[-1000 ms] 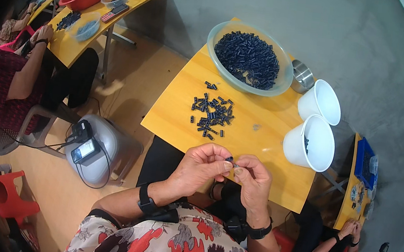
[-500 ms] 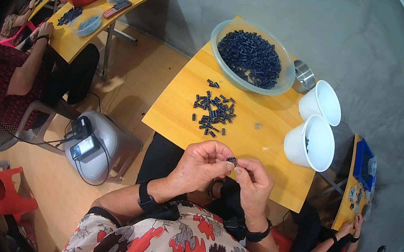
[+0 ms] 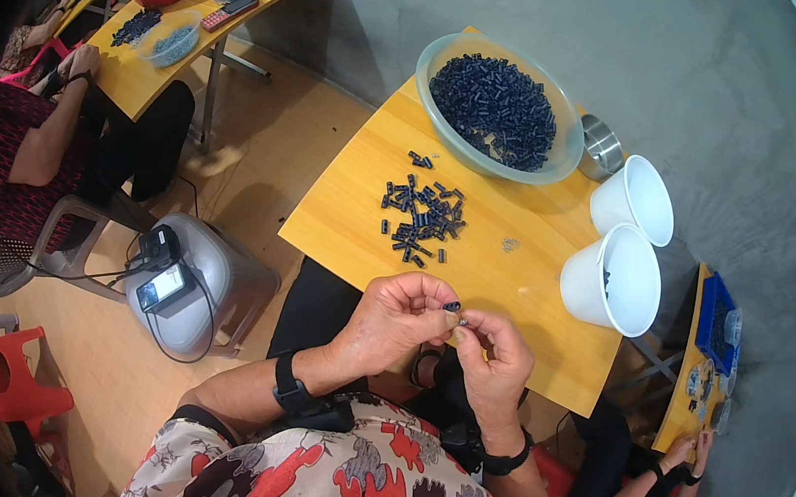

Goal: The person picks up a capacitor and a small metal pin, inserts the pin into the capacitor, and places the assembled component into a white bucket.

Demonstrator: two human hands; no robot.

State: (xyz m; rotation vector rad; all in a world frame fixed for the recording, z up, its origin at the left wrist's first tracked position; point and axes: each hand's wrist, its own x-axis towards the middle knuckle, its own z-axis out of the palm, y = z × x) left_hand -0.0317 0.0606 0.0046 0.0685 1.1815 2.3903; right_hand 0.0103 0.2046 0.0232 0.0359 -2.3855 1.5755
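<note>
My left hand (image 3: 396, 320) and my right hand (image 3: 497, 352) meet over the near edge of a yellow wooden table (image 3: 354, 205). Both pinch a small dark cylindrical part (image 3: 451, 307) between their fingertips. A loose pile of the same small dark parts (image 3: 421, 216) lies in the middle of the table, a little beyond my hands. A large clear bowl (image 3: 498, 109) full of such parts stands at the far side.
Two white buckets (image 3: 615, 277) (image 3: 636, 198) and a small metal cup (image 3: 601, 146) stand at the table's right. A grey stool with a device (image 3: 180, 284) is on the floor to the left. Other people sit at a second table (image 3: 147, 69) far left and lower right.
My hands stay together at the table's near edge with only small finger movements on the part. The table's contents are unchanged.
</note>
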